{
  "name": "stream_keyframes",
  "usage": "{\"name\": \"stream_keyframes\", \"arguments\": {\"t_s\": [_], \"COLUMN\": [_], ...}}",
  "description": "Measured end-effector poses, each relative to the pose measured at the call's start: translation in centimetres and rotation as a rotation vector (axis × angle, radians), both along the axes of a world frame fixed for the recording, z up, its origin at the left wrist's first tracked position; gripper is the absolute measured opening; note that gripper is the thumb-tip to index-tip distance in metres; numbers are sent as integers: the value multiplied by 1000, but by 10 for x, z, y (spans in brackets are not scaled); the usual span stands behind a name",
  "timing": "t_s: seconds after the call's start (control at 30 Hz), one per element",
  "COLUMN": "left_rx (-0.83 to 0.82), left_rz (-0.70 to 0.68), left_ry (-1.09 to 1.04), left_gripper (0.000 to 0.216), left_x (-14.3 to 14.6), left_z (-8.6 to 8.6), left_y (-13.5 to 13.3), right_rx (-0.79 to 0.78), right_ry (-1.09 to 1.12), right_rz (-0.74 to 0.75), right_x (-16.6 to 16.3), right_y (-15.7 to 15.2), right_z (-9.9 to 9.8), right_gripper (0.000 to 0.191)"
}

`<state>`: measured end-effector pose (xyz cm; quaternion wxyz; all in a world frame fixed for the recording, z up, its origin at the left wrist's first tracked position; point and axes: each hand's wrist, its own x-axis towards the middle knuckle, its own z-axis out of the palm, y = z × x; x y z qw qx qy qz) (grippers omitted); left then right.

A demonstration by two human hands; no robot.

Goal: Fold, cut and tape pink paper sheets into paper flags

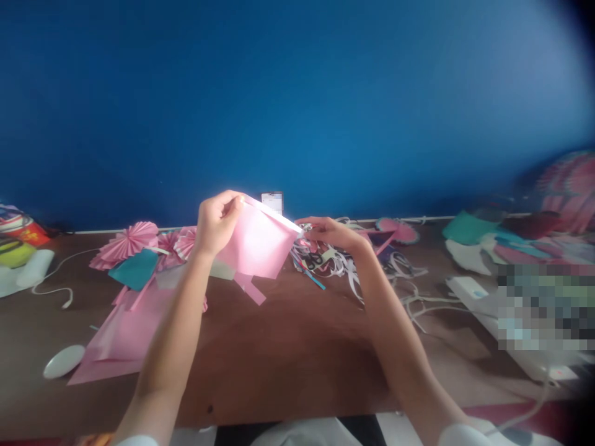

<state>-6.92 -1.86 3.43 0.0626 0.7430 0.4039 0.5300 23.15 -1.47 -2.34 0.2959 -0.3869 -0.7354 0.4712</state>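
- Both pinching: left hand [218,220] and right hand [328,232] grip a pink paper sheet [258,244] by its folded top edge, above the desk [297,347].
- Judgement: creasing step; a further fold calls for even pressure.

pink sheet [258,244]: matt paper | table [288,347]: smooth brown wood | fans [127,243]: pleated paper | wall [297,99]: matt blue

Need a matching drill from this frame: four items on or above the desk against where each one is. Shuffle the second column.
1. pink sheet
2. teal paper
3. white oval object
4. phone

A. propped at the blue wall
B. pinched between left hand and right hand
C. on the table, front left
D. beside the pleated fans

Pairs: 1-B, 2-D, 3-C, 4-A
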Motion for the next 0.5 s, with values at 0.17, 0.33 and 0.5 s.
{"name": "stream_keyframes", "arguments": {"t_s": [0.17, 0.33, 0.5], "left_rx": [7, 0, -6], "left_rz": [-1, 6, 28], "left_ry": [-9, -30, -20], "left_gripper": [27, 29, 29], "left_x": [0, 1, 0], "left_z": [2, 3, 4], "left_y": [-2, -4, -5], "right_rx": [2, 12, 6], "right_ry": [-1, 1, 23], "right_rz": [30, 30, 39], "right_x": [0, -3, -2], "right_y": [-1, -2, 1], "right_z": [2, 3, 0], "right_gripper": [54, 52, 50]}}
